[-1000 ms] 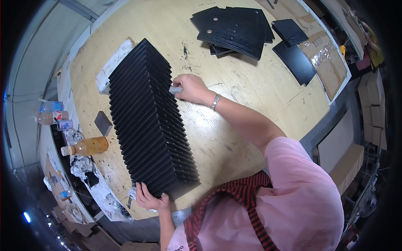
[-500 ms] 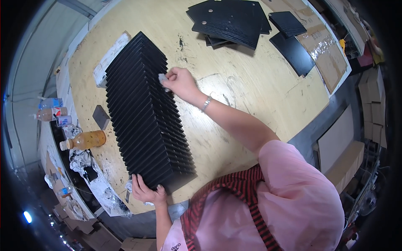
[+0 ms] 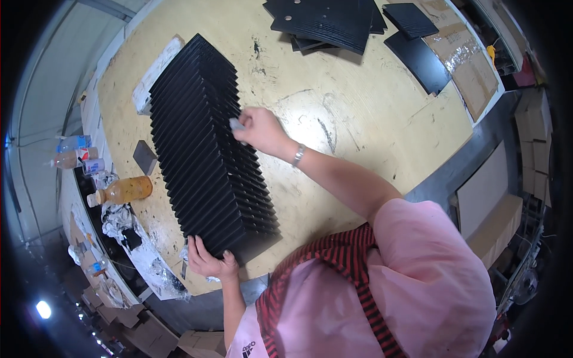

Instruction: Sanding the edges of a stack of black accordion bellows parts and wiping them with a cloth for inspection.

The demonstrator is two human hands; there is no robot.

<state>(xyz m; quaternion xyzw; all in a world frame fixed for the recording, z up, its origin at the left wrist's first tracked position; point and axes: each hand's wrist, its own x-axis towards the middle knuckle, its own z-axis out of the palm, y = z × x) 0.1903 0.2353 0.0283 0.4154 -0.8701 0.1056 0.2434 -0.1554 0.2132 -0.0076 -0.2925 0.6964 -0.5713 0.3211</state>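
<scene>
A long black pleated bellows lies across the wooden worktable, folds upright. My right hand rests against its right side near the middle, fingers closed on a small grey-white wad pressed to the pleats. At the near end of the bellows, my left hand lies flat with fingers spread on the last fold. My pink sleeve and striped apron fill the lower right.
Flat black sheets are stacked at the far edge, with more black panels and cardboard to the right. A white block lies behind the bellows. Bottles and crumpled rags sit along the left edge.
My right hand with the wad has slid along the bellows' right side, a little toward the far end. My left hand has stayed on the near end.
</scene>
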